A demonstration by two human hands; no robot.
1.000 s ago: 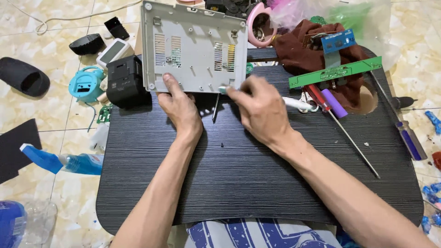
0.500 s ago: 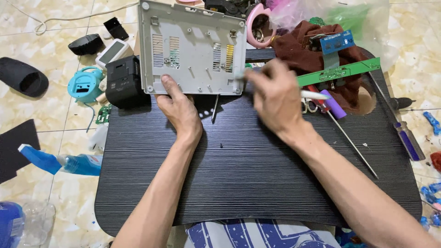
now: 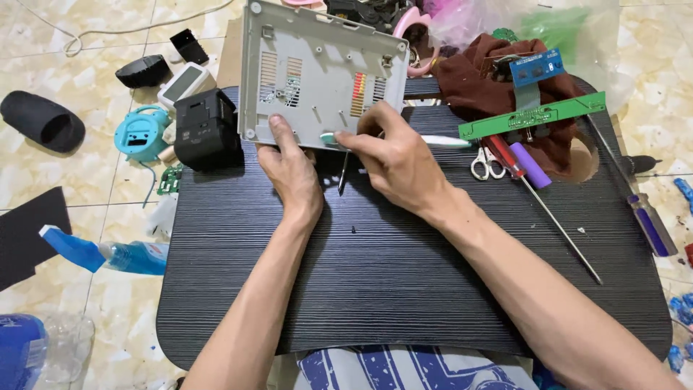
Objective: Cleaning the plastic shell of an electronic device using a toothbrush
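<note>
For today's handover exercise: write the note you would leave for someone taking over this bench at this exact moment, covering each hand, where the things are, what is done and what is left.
Left hand: pressing the near edge of the grey casing, holding it tilted up on the black table.
Right hand: gripping a small screwdriver, tip pointing down at the casing's near edge.
Nearby: scissors, long red screwdriver, purple tool and green circuit board to the right; black box to the left.
Done: casing lies inside-up with no board in it.
Left: cannot tell which screws remain.
</note>
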